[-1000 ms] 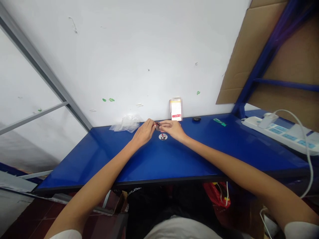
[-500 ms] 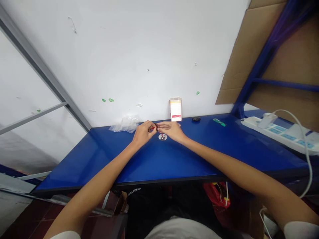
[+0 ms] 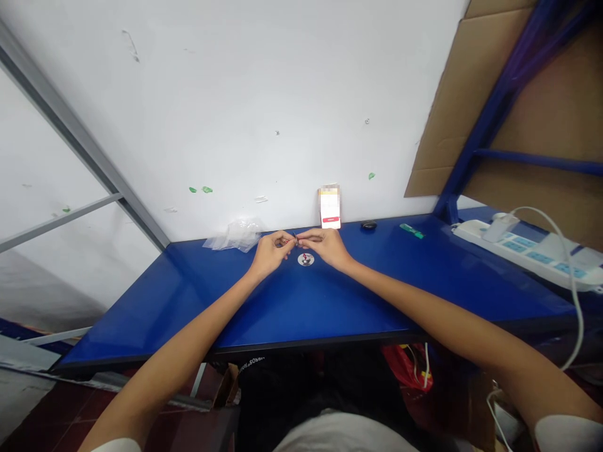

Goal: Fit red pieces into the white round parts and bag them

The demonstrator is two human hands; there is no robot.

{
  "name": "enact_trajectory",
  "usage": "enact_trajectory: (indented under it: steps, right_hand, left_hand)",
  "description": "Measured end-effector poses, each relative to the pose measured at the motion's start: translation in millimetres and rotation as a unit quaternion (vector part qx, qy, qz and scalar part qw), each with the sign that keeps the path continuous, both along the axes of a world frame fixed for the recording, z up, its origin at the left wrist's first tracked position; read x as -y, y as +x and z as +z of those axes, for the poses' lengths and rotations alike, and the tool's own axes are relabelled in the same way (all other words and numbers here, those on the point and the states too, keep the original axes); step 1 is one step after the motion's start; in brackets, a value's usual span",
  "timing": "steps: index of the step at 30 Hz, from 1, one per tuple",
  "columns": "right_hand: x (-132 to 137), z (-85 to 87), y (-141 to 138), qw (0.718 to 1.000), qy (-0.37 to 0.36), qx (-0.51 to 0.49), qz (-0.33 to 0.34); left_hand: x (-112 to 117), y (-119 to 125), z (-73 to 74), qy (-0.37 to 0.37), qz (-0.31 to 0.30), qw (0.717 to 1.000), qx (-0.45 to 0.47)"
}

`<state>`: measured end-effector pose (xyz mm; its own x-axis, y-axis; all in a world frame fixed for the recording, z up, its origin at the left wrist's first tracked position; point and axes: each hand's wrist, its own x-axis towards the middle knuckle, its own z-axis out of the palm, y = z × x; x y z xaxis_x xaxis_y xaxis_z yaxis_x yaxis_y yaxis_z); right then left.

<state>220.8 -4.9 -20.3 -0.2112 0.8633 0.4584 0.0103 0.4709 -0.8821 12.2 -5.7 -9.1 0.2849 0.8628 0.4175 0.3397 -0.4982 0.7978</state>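
Between my two hands, just above the blue table, is a small dark looped item with a bit of red on it. It is too small and covered by fingers to name its kind. My left hand pinches it from the left with thumb and fingertips. From the other side my right hand pinches it too, fingertips nearly touching the left ones. Just in front of the hands a round white disc lies flat on the table, bearing a small red and dark mark or piece.
Clear plastic bags lie left of my hands. A phone with a lit screen leans on the wall. To the right are a black oval object, a green item and a white power strip with a plug and cable.
The dark looped item showed more of its loop and red part earlier; now less of it shows between the fingertips. Both hands have shifted their fingers, and the view has turned slightly.
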Motion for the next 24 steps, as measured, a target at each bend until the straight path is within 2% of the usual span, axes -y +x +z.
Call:
enact_trajectory:
  steps: [9, 24]
  right_hand:
    - [5.2, 4.3, 3.1, 0.989, 0.115, 0.084, -0.04]
    - [8.2, 1.2, 3.8, 0.988, 0.135, 0.061, -0.045]
  left_hand:
    - [-3.9, -7.9, 5.5, -0.049, -0.083, 0.995, 0.025]
    - [-4.2, -2.5, -1.6, -0.096, -0.107, 0.986, 0.089]
